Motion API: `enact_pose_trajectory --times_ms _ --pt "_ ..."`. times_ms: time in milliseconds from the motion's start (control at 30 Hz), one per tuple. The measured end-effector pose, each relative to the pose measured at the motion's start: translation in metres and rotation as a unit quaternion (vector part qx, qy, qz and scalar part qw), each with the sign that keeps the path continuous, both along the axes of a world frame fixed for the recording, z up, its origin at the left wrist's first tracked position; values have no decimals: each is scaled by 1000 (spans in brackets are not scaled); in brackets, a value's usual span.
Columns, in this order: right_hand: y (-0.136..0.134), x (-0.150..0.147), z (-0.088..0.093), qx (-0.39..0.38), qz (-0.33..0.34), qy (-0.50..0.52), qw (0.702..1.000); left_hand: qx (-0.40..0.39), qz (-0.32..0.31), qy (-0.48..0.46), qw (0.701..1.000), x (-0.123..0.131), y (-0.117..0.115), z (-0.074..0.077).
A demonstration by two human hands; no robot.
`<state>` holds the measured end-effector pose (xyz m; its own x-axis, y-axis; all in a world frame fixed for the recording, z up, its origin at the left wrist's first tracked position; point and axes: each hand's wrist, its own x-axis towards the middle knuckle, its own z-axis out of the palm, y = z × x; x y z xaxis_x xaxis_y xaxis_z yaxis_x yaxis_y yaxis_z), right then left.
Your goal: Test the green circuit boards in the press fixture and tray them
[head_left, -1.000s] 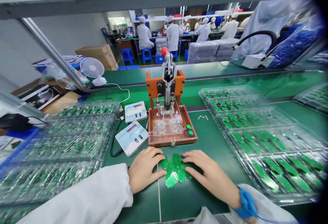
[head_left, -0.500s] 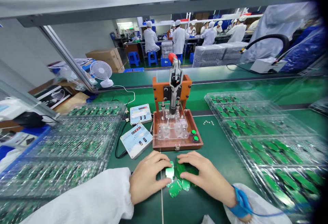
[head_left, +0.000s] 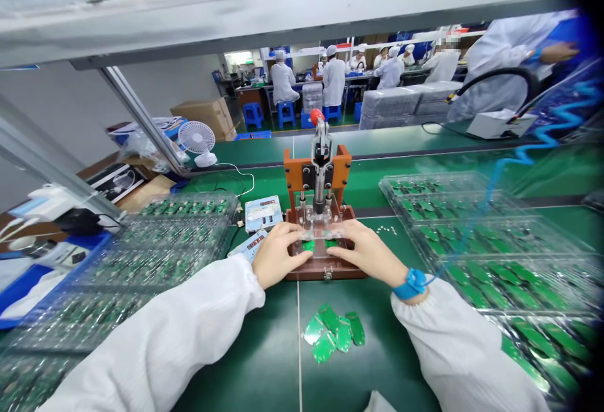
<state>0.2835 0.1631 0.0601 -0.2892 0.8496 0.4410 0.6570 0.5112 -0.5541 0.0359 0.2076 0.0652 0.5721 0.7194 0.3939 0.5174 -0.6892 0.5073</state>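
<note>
From where I stand, the person has both hands at the press point(head_left: 323, 273), which sits well in from the near edge of the table point(head_left: 255, 349). The left hand point(head_left: 278, 253) has its thumb and fingers around the left board point(head_left: 308, 244), a small green piece on the clear plate near the press's front edge. The right hand point(head_left: 368, 251) reaches in from the other side, thumb and fingers about the right board point(head_left: 331, 244). I can't tell whether either hand is pinching its board or only resting against it. A blue wrist strap point(head_left: 409, 285) circles the right wrist.

Loose green boards point(head_left: 332, 331) lie overlapping in a small heap between the press and the table's near edge. Clear trays of boards line the table's left side and right side. Two meters point(head_left: 264, 212) sit just left of the press, the nearer one partly behind the left hand. A white fan point(head_left: 197, 137) stands toward the far left corner.
</note>
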Motion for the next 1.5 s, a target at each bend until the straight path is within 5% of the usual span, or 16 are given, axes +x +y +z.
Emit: enact_pose_trajectory --times_ms 633,767,867,1033,1233,1400,1500 --pt "-1 3 -2 -37 9 13 999 45 -69 24 996 -5 2 1" --pt "-7 9 -1 -16 9 47 999 45 -77 47 995 -19 -5 5" --pt "-6 21 7 29 -59 115 991 39 -36 27 998 -41 -2 4" --pt "16 29 52 120 -139 235 954 52 60 -41 996 -78 24 -8" --pt "83 6 148 214 -82 237 944 6 137 -117 984 -95 43 -20" --pt "131 -18 210 -81 -66 243 964 10 130 -116 985 -96 42 -18" --pt "117 -31 230 -28 -43 232 971 25 125 -107 986 -95 40 -16"
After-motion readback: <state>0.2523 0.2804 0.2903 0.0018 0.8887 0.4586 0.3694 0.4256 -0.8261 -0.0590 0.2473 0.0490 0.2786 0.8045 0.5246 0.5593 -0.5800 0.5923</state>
